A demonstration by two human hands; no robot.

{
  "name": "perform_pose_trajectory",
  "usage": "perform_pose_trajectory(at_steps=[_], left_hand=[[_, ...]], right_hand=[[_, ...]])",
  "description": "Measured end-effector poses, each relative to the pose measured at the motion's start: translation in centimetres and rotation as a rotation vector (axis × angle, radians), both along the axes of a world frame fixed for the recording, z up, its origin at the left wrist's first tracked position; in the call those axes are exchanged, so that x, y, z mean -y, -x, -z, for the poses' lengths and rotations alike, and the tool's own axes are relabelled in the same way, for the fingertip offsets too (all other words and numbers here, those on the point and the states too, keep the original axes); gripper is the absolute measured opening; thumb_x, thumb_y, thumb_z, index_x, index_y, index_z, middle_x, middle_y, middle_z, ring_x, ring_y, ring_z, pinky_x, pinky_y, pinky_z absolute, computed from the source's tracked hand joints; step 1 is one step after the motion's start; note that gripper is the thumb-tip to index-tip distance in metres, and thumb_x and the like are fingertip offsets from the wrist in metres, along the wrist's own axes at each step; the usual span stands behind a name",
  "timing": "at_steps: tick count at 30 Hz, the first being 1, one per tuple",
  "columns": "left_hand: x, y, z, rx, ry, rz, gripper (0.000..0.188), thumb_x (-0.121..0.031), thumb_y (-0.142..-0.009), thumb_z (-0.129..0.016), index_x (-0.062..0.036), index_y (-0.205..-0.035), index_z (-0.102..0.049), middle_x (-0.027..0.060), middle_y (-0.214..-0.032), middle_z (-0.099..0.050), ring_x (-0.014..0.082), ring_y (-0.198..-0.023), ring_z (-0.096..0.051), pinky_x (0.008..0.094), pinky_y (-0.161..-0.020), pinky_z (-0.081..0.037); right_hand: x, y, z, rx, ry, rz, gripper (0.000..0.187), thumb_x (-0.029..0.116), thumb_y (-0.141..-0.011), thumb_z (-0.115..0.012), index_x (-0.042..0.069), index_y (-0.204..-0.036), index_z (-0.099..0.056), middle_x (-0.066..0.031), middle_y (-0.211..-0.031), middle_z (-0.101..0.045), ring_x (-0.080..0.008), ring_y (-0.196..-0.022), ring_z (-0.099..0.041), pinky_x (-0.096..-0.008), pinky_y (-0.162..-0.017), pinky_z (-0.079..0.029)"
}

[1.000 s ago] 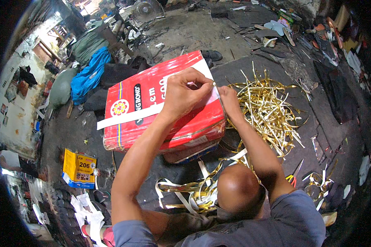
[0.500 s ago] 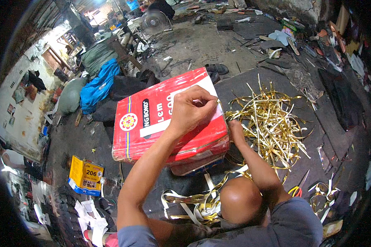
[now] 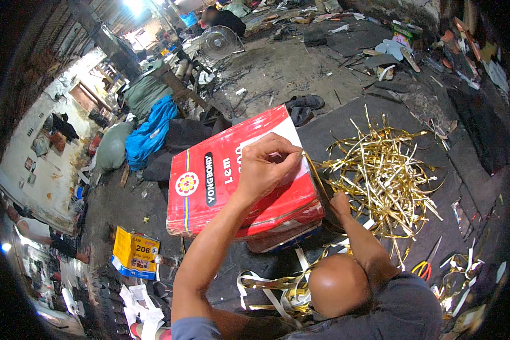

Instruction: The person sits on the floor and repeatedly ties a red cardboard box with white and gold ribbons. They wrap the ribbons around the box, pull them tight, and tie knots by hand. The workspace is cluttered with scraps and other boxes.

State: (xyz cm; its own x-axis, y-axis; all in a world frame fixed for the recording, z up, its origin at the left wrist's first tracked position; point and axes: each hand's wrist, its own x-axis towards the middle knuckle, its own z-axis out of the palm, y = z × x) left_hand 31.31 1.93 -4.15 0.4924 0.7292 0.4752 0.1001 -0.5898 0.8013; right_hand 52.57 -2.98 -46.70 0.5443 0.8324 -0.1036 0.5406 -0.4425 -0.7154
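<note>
A red carton (image 3: 209, 175) with a white panel lies tilted before me. My left hand (image 3: 269, 167) is on its top, closed with thumb and fingertips pinched together. What sits between those fingers is mostly hidden; some white shows beside them. Past the carton's right side, low down, my right hand (image 3: 341, 205) is closed on a thin gold strip (image 3: 318, 177) that runs down along the carton's edge. Right beside it lies a tangled heap of narrow gold and white strips (image 3: 388, 181).
Scissors (image 3: 426, 267) with red and yellow handles lie at the lower right. More wide gold and white strips (image 3: 277, 283) lie near me. A yellow packet (image 3: 135, 252) is at left, a blue cloth (image 3: 153, 133) and sandals (image 3: 305, 106) beyond. Farther back stands a fan (image 3: 220, 43).
The white strip that stretched left from under my left hand across the carton no longer shows there. My right hand is slightly farther from the carton. The whole view has shifted somewhat.
</note>
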Motion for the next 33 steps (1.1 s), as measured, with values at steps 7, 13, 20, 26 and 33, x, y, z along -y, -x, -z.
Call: perform_pose_trajectory(at_steps=[7,13,20,26,33], left_hand=[[0.2,-1.4,-0.5,0.003,-0.013,0.05,0.005,-0.002,-0.084,-0.078,-0.002,-0.089,-0.08,0.0051,-0.085,-0.073,0.0088,-0.071,-0.066,0.0243,-0.062,-0.052],[-0.1,1.1,-0.5,-0.117,-0.268,0.027,0.01,-0.002,-0.084,-0.078,-0.0031,-0.093,-0.081,0.0052,-0.087,-0.073,0.0103,-0.073,-0.067,0.0257,-0.062,-0.054],[-0.9,0.6,-1.2,-0.16,-0.573,0.176,0.024,-0.001,-0.084,-0.077,-0.0047,-0.107,-0.078,0.0099,-0.097,-0.071,0.024,-0.084,-0.072,0.0342,-0.072,-0.06],[0.0,1.2,-0.8,-0.171,-0.582,0.086,0.02,0.001,-0.086,-0.076,-0.0051,-0.106,-0.078,0.0103,-0.095,-0.072,0.0224,-0.084,-0.072,0.032,-0.074,-0.06],[-0.2,0.3,-1.2,-0.18,-0.866,0.085,0.025,-0.01,-0.085,-0.073,-0.0092,-0.109,-0.079,0.0078,-0.1,-0.069,0.0255,-0.089,-0.066,0.0336,-0.077,-0.056]], right_hand=[[-0.4,-2.7,4.6,-0.074,0.119,0.126,0.03,0.011,-0.087,-0.067,-0.005,-0.112,-0.068,-0.0291,-0.099,-0.073,-0.0428,-0.089,-0.074,-0.0524,-0.073,-0.059],[3.4,-0.9,1.1,-0.045,0.206,0.123,0.032,0.013,-0.089,-0.064,-0.003,-0.116,-0.069,-0.0277,-0.106,-0.073,-0.0432,-0.095,-0.074,-0.053,-0.078,-0.059],[5.0,-3.0,-3.7,0.039,0.291,0.13,0.033,0.013,-0.093,-0.057,-0.003,-0.119,-0.069,-0.032,-0.114,-0.07,-0.049,-0.107,-0.069,-0.0567,-0.093,-0.056],[6.5,-6.9,0.1,0.33,0.136,-0.041,0.031,0.016,-0.093,-0.051,0.001,-0.111,-0.071,-0.0285,-0.112,-0.072,-0.0483,-0.103,-0.07,-0.056,-0.091,-0.056],[6.6,-6.4,-2.7,0.382,0.355,-0.007,0.028,0.018,-0.097,-0.049,0.001,-0.109,-0.068,-0.0288,-0.107,-0.073,-0.0452,-0.099,-0.073,-0.0554,-0.086,-0.058]])
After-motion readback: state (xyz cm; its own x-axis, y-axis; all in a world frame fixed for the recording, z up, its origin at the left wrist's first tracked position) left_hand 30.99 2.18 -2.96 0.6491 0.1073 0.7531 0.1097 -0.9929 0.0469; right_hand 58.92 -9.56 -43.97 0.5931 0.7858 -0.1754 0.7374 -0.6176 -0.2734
